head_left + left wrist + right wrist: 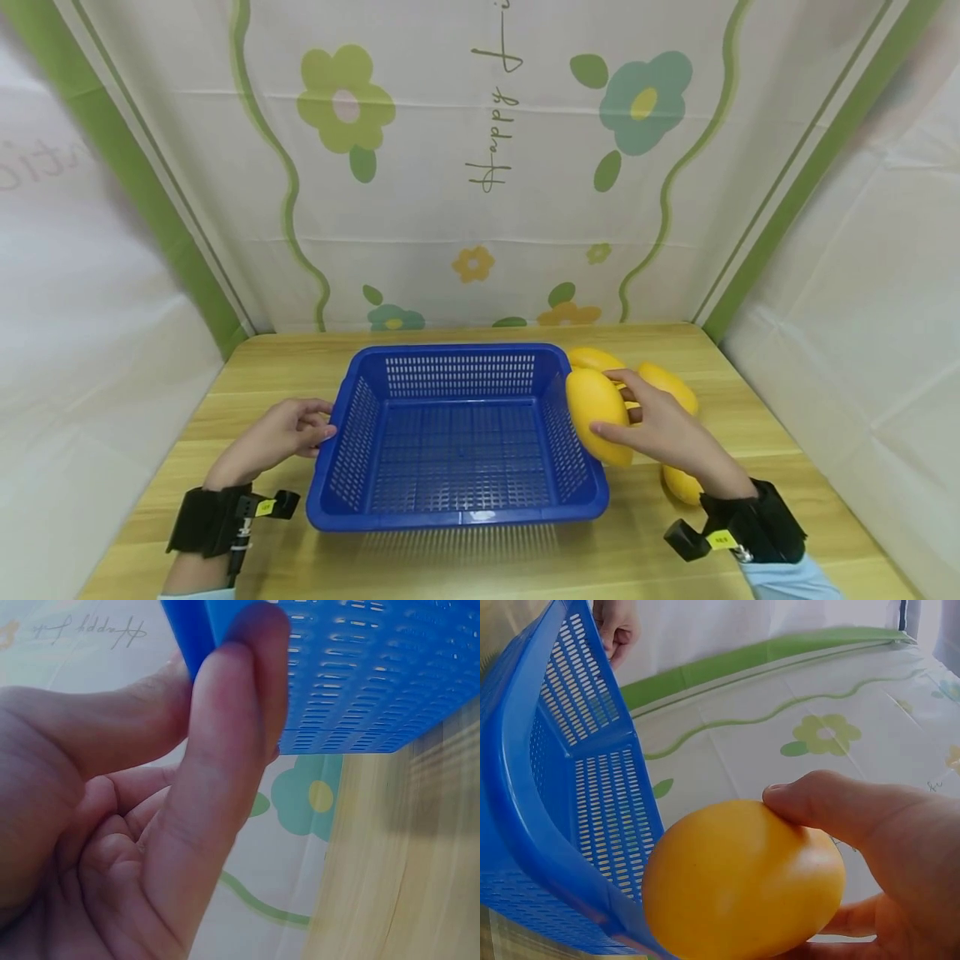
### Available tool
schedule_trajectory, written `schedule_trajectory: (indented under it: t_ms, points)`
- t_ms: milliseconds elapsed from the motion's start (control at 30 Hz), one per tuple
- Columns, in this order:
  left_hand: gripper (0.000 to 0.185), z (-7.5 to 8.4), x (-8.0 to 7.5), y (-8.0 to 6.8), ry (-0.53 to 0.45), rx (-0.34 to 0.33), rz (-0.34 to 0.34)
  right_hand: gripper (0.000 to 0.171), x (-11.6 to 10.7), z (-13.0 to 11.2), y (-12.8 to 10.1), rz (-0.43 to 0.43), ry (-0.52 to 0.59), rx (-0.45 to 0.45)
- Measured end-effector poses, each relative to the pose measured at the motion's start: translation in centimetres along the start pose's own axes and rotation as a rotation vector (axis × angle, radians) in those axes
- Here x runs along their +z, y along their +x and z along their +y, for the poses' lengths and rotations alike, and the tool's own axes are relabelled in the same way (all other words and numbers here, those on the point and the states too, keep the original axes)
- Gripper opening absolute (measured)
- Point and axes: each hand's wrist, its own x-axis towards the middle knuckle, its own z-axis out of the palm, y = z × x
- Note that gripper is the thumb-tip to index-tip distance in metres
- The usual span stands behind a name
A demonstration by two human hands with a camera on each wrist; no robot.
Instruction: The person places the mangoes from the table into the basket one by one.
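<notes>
A blue plastic basket with slotted walls stands in the middle of the table, with only its bare floor showing inside. At its left side, my left hand pinches the rim between thumb and fingers; the left wrist view shows the blue rim running between them. My right hand grips a smooth yellow mango, thumb on the near side and fingers behind. That mango overlaps the basket's right rim in the head view. In the right wrist view the held mango sits right beside the basket wall.
More yellow mangoes lie right of the basket: one behind the held one, another past my fingers and one near my wrist. The wooden table is bounded by a flower-printed cloth behind and white cloth sides.
</notes>
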Motion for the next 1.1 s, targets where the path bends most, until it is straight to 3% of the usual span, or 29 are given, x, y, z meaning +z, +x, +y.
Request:
schedule_trajectory:
  t_ms: [633,900,1100]
  points:
    - [0.049,-0.4,0.0,0.0,-0.013,-0.019,0.005,0.082,1.2,-0.9,1.1,-0.034,-0.073,-0.070]
    - [0.049,-0.2,0.0,0.1,-0.001,-0.011,-0.002,0.077,1.9,-0.9,1.7,-0.088,-0.045,-0.164]
    - [0.051,-0.1,-0.1,0.2,0.002,-0.013,-0.001,0.076,2.3,-1.3,2.3,-0.103,-0.115,-0.227]
